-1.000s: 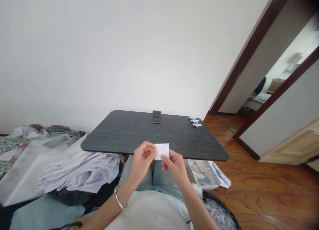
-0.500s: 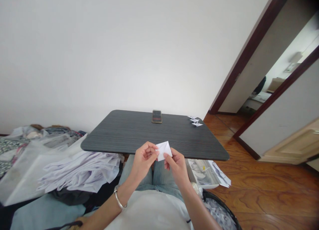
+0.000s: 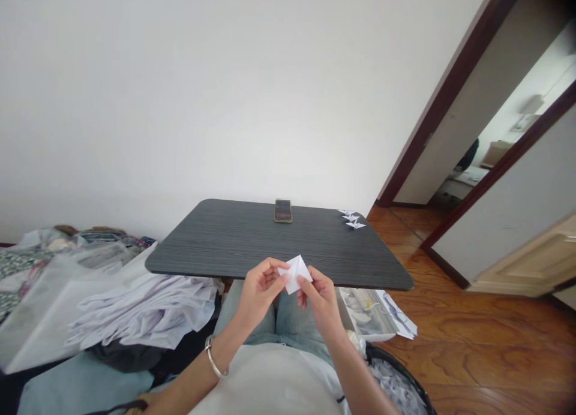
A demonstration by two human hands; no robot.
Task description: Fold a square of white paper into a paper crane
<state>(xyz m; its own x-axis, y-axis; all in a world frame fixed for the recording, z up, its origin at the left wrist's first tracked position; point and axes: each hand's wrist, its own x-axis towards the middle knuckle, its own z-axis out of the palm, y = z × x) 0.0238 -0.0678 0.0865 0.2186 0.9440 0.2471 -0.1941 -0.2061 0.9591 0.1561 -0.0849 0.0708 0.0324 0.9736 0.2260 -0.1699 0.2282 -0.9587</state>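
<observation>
Head view: your left hand [image 3: 262, 286] pinches one corner of a small folded white paper [image 3: 296, 269] between closed thumb and forefinger, the other fingers curled in. Your right hand [image 3: 320, 295] grips the opposite side, thumb flat on the front; the fingertips behind the sheet are hidden, so you cannot tell how they lie. Between your fingers the paper sits tilted like a diamond, its corners partly covered and its creases faint. Just beyond your fingertips, the dark table [image 3: 216, 241] hides much of your knees. Farther ahead of your fingers lies a phone-like device [image 3: 283, 211], its reddish patch too small to read. Beyond your right fingers, folded paper birds [image 3: 353, 224] overlap at the table's far corner. Below and right of those fingers, a black-rimmed container [image 3: 398, 386] of paper scraps is cut off by the frame.
</observation>
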